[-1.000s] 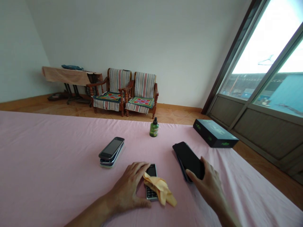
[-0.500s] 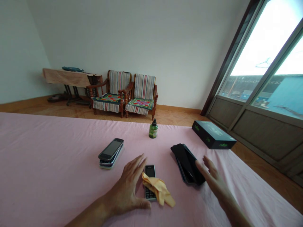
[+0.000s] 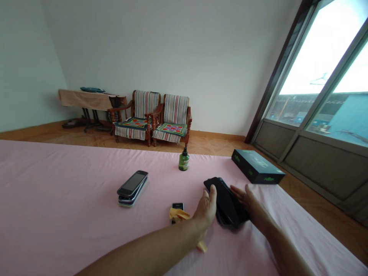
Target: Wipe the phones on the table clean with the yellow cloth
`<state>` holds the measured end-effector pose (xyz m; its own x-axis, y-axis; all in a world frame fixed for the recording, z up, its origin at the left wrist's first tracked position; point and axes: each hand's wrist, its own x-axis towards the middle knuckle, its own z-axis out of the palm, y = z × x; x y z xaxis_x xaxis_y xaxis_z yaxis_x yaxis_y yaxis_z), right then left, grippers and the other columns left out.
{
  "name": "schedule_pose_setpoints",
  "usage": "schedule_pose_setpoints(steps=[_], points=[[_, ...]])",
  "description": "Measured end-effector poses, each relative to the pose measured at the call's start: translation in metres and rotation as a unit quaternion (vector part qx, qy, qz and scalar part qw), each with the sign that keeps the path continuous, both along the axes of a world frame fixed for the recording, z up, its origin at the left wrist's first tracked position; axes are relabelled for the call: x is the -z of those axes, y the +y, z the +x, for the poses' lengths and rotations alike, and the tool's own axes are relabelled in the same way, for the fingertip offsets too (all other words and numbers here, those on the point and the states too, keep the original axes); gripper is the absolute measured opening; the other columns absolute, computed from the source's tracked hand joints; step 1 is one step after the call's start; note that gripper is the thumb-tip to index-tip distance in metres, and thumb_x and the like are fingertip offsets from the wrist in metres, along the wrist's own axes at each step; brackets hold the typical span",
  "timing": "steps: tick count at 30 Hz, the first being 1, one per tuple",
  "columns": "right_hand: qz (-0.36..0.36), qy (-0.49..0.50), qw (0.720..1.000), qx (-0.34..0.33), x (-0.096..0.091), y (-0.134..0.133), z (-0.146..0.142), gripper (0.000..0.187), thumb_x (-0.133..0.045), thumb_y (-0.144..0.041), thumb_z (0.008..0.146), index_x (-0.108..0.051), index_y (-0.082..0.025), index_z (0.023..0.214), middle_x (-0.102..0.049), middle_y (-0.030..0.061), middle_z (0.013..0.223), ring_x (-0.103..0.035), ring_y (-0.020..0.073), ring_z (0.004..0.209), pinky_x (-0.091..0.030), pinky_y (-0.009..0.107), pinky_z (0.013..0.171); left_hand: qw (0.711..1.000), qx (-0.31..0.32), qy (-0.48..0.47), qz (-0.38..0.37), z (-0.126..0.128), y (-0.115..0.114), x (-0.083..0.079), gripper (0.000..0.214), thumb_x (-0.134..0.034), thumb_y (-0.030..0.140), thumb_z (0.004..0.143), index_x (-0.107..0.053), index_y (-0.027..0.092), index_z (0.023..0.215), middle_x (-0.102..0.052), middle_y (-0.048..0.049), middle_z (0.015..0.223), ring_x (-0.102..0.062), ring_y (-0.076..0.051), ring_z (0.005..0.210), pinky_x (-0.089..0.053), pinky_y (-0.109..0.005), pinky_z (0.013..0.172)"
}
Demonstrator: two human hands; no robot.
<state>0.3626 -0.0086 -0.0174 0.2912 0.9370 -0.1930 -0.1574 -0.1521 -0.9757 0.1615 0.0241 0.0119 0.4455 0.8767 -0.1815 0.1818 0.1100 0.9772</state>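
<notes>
My left hand [image 3: 205, 209] stands on edge against the left side of a stack of black smartphones [image 3: 225, 203], and its fingers are hidden from me. My right hand [image 3: 244, 199] lies against the stack's right side with its fingers spread. Behind my left forearm, a keypad phone [image 3: 178, 206] is mostly hidden, next to a crumpled yellow cloth [image 3: 176, 215]. Another stack of phones [image 3: 132, 188] lies to the left on the pink sheet [image 3: 71, 184].
A green bottle [image 3: 184, 161] stands at the far side of the sheet. A dark box [image 3: 257, 167] lies at the far right corner. Beyond the sheet's edge are a wooden floor, two striped armchairs [image 3: 152, 119], a small table [image 3: 92, 100] and a glazed door [image 3: 316, 88].
My left hand has moved right, away from the keypad phone and cloth, and now covers them less with the hand and more with the forearm. It has reached the black stack, and my right hand has closed in on it.
</notes>
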Motion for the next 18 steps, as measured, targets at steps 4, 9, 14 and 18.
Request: schedule_pose_setpoints(steps=[4, 9, 14, 18], points=[[0.008, 0.023, 1.0, 0.001, 0.004, -0.003, -0.01, 0.069, -0.041, -0.07, 0.086, -0.06, -0.018, 0.128, -0.058, 0.0105, 0.135, -0.046, 0.0236, 0.132, -0.026, 0.04, 0.115, 0.998, -0.024, 0.015, -0.057, 0.019, 0.006, 0.0, 0.086, -0.029, 0.066, 0.092, -0.019, 0.003, 0.15, -0.016, -0.0141, 0.158, -0.007, -0.024, 0.146, -0.014, -0.032, 0.118], [0.019, 0.02, 0.999, 0.017, 0.009, -0.004, -0.019, 0.062, -0.046, -0.067, 0.086, -0.062, -0.021, 0.125, -0.059, 0.0048, 0.135, -0.041, 0.0225, 0.136, -0.023, 0.042, 0.116, 0.996, -0.045, 0.002, -0.074, 0.034, 0.007, -0.002, 0.087, -0.027, 0.067, 0.092, -0.014, 0.004, 0.151, -0.01, -0.0132, 0.159, -0.005, -0.024, 0.146, -0.016, -0.032, 0.118], [0.029, 0.015, 0.999, 0.038, 0.01, -0.007, -0.028, 0.054, -0.051, -0.064, 0.085, -0.064, -0.028, 0.123, -0.056, -0.0007, 0.138, -0.037, 0.022, 0.138, -0.028, 0.041, 0.115, 0.994, -0.066, -0.006, -0.082, 0.046, 0.006, 0.004, 0.091, -0.03, 0.068, 0.091, -0.004, 0.006, 0.152, 0.0, -0.0118, 0.16, -0.002, -0.022, 0.146, -0.011, -0.028, 0.118], [0.018, 0.032, 0.998, 0.053, 0.013, -0.005, -0.028, 0.059, -0.047, -0.065, 0.087, -0.061, -0.025, 0.127, -0.046, 0.0002, 0.146, -0.034, 0.0208, 0.14, -0.024, 0.041, 0.116, 0.994, -0.074, -0.016, -0.077, 0.049, 0.005, 0.009, 0.087, -0.022, 0.068, 0.093, -0.001, 0.008, 0.153, 0.002, -0.0097, 0.16, -0.001, -0.021, 0.146, -0.011, -0.027, 0.118]])
